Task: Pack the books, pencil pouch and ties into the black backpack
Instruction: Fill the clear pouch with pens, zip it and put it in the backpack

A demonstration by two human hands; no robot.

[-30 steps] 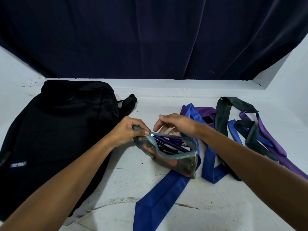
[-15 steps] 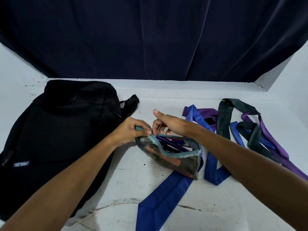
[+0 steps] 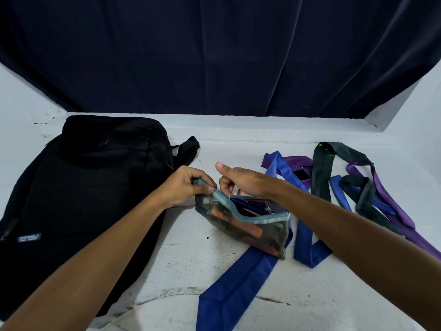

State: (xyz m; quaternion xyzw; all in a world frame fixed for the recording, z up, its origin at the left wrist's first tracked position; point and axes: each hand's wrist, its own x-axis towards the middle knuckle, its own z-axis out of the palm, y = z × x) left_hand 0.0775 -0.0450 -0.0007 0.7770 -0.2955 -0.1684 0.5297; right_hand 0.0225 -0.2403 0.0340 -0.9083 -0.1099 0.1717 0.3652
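Pinching the near-left end of the pencil pouch with my left hand, my right hand curled at its open zip; what it grips I cannot tell. Next I'd zip it, then open the black backpack at left

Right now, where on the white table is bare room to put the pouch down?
Bare white table lies between the black fabric backpack and the long blue tie, and along the far edge. The right side is crowded with tangled purple, dark green and blue ties.
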